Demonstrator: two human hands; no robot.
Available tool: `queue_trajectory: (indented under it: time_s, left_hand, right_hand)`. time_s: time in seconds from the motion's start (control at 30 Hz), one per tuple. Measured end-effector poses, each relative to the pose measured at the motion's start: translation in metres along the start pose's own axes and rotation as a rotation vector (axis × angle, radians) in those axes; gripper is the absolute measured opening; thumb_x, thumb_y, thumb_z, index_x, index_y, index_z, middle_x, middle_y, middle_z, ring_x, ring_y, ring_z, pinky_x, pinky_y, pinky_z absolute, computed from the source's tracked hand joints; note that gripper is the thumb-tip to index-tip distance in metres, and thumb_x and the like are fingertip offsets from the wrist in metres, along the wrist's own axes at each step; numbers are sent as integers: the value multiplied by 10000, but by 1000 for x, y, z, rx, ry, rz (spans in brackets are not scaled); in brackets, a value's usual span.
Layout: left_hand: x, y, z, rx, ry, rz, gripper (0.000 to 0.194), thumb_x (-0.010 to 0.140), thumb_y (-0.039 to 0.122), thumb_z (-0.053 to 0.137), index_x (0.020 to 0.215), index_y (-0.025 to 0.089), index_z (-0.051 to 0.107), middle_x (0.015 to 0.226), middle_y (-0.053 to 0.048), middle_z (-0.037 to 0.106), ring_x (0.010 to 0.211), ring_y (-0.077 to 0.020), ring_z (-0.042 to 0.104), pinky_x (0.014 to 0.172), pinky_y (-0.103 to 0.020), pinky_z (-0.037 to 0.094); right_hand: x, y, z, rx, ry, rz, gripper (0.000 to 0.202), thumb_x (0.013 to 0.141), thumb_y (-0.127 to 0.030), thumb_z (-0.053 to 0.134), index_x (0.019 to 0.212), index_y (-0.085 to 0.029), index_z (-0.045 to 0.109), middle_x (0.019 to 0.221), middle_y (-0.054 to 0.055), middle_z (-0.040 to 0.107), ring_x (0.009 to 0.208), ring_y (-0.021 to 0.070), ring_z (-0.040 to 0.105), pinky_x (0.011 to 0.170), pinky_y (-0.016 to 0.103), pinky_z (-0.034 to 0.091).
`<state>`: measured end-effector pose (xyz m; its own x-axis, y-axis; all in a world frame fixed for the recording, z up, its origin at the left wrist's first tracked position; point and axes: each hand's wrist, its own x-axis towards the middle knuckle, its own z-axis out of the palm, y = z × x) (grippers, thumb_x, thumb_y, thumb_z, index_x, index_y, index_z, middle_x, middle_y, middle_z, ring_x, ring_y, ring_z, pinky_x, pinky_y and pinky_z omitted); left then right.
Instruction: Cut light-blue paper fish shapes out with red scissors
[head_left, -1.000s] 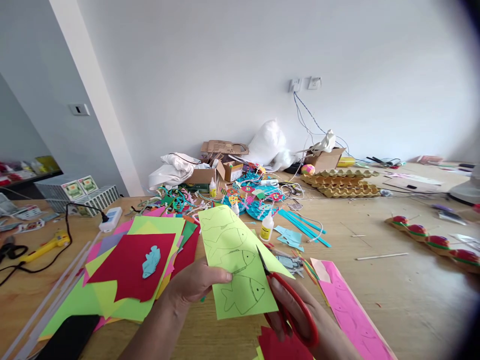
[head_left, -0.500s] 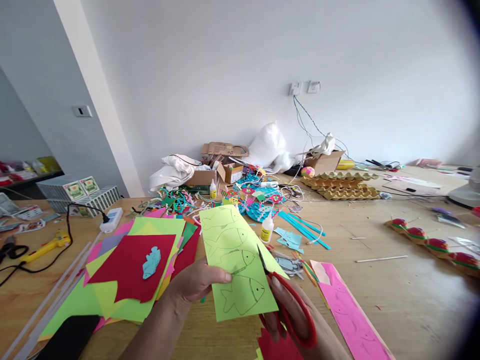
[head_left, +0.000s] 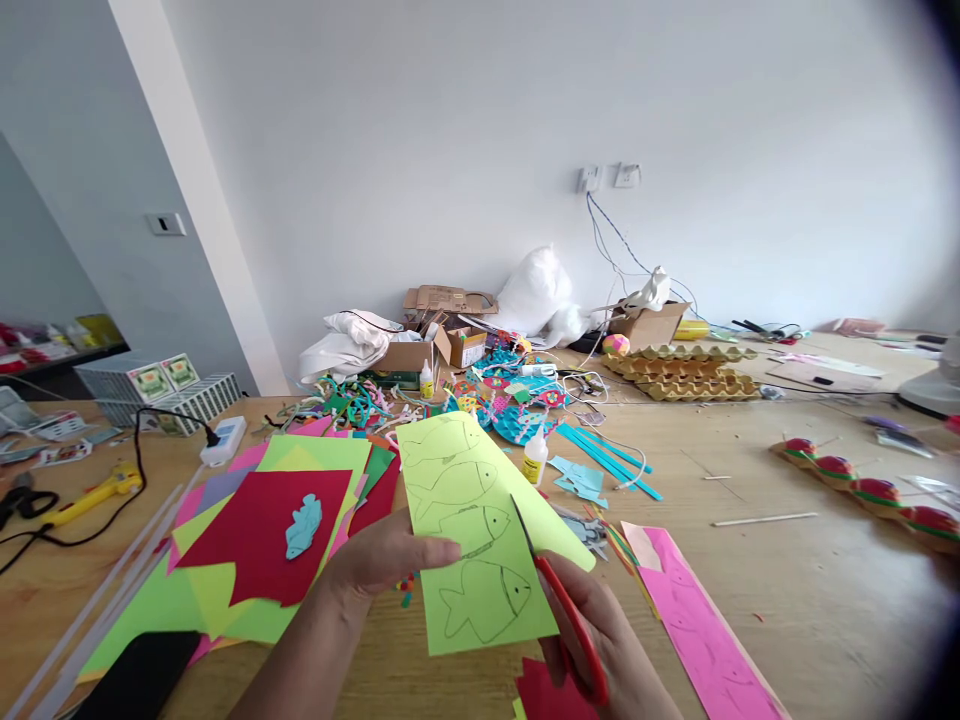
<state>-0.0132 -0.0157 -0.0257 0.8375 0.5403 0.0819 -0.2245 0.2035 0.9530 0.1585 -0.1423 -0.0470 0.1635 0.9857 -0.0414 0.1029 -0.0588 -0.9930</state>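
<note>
My left hand (head_left: 394, 555) grips the left edge of a light green paper sheet (head_left: 465, 520), its thumb lying on top. Several fish outlines are drawn in a column down this sheet. My right hand (head_left: 592, 610) is wrapped round the red handles of a pair of scissors (head_left: 577, 635). The dark blade lies along the right side of the sheet, beside the heads of the lower fish. To the right of the blade a flap of the green paper (head_left: 559, 535) spreads away. Red paper (head_left: 551, 690) with a jagged edge lies below my right hand.
Left are stacked coloured papers (head_left: 307, 455) with a blue paper fish (head_left: 304, 527) on top, and a black phone (head_left: 142, 675). A glue bottle (head_left: 534, 460) stands behind the sheet. Pink paper (head_left: 697, 620) with drawings lies right, egg trays (head_left: 675, 372) at the back.
The scissor handles have come closer together and the blade sits slightly further left. The green flap on the right reaches further out. The sheet's lower edge has dropped a little.
</note>
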Motion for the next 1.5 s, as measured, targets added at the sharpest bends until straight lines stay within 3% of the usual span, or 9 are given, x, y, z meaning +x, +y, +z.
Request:
queue_trajectory:
  time_s: [0.13,0.27,0.37,0.53,0.7,0.8,1.0,1.27,1.5]
  left_hand:
    - [-2,8,-6,-23,65,52,584,665,446,741,1152,135,656,1095,-157,698,1081,-351,606,916,-446,467]
    - [0,10,-3,59,290,59,565,659,379,769,1162,153,645,1109,-132,697,1054,-316,623,909,-405,479]
    - [1,10,1,86,357,49,534,661,335,772,1148,152,652,1098,-123,703,1043,-295,630,925,-388,472]
    - [0,8,1,18,321,9,552,628,309,789,1133,127,657,1052,-135,717,1001,-310,646,870,-387,496]
    - [1,5,1,-20,263,-50,527,605,301,795,1087,121,679,1018,-136,726,960,-329,658,813,-400,513]
    - [2,5,3,-32,249,-52,576,611,301,789,1144,130,654,1019,-133,725,964,-331,657,838,-425,504]
    - [3,0,0,-40,221,-39,546,629,297,771,1139,134,664,1036,-135,721,967,-332,655,842,-437,505]
    - [2,4,-1,23,194,-1,493,654,289,752,1117,136,677,1109,-136,698,1052,-337,618,915,-430,467]
    - [1,5,0,14,152,-30,497,648,288,758,1112,127,679,1086,-145,700,1054,-349,617,899,-438,476]
  right_hand:
    - [2,7,-2,-232,22,-121,545,844,-682,371,613,-199,469,523,-35,448,450,108,423,446,229,320]
    - [4,13,-1,-313,12,-149,532,872,-661,333,635,-205,468,494,-36,457,459,121,425,468,239,319]
    - [3,10,2,-214,-44,-78,553,835,-716,341,604,-218,413,442,-51,422,435,114,381,459,235,296]
    - [-8,-7,4,29,-46,138,575,736,-769,455,610,-211,512,465,-45,450,465,132,438,498,242,363]
    - [-12,-2,1,199,-17,148,439,775,-657,546,726,-223,595,563,-21,553,519,174,563,529,273,477]
    - [-11,5,1,215,-35,139,425,811,-613,545,664,-215,570,595,-9,592,514,156,576,534,261,489]
    - [-13,1,8,229,40,146,430,786,-639,563,876,-223,632,597,-13,592,514,159,562,508,255,479]
    - [-14,-12,10,227,28,228,579,622,-765,606,654,-188,640,569,-30,487,452,96,423,416,203,410]
    - [-13,-6,3,89,-17,134,594,711,-758,520,898,-225,706,689,34,670,615,212,608,542,268,520]
